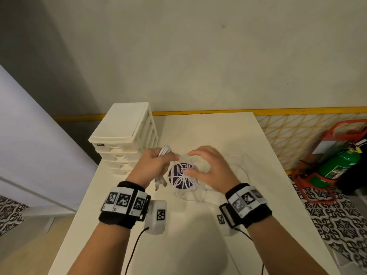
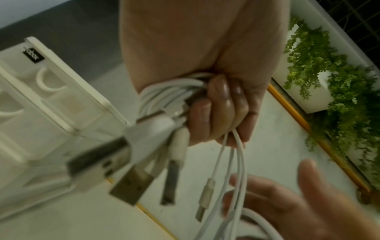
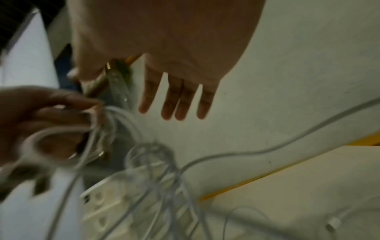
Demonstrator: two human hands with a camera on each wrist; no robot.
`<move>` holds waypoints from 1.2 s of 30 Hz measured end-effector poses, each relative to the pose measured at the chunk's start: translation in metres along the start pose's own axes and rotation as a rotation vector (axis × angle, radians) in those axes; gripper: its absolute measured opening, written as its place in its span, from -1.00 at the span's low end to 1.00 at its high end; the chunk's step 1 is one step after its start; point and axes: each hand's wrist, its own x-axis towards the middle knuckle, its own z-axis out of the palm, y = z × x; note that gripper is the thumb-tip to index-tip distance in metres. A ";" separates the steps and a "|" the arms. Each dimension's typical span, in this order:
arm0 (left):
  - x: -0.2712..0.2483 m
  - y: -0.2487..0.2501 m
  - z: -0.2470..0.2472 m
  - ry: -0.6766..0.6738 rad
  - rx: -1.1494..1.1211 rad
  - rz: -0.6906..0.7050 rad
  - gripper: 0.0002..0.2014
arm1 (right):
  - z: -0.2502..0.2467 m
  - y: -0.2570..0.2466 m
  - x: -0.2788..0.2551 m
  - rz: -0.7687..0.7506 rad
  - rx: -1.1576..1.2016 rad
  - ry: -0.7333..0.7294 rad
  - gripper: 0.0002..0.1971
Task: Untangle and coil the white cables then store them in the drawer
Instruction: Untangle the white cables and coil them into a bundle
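Cables (image 2: 164,95) bunching in left hand (image 1: 153,165) at frame centre, fingers clamping coils; right hand (image 1: 210,167) hovering wide, holding nothing. Feeding loose strands (image 1: 236,163) slowly, keeping plugs (image 2: 131,188) hanging clear of tangles.

The head view is evenly, softly lit; the pale bench (image 1: 218,135) reads bright with a broad soft shadow near the bottom edge, and straight lines bow toward the frame edges. Both wrist views are dimmer and grainy. The left wrist view blurs the nearest plugs (image 2: 115,165); the right wrist view smears the white cables (image 3: 156,178) with motion blur.
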 end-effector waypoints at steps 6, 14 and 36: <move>-0.001 -0.003 -0.008 -0.088 0.292 0.053 -0.79 | 0.019 0.019 -0.001 0.150 -0.114 -0.190 -0.39; -0.002 -0.025 -0.015 -0.104 0.569 -0.037 -0.66 | -0.022 0.035 0.019 -0.011 -0.177 -0.049 -0.60; -0.002 -0.025 0.030 0.067 0.202 0.039 -0.74 | -0.010 -0.017 0.021 0.237 0.631 -0.066 -0.73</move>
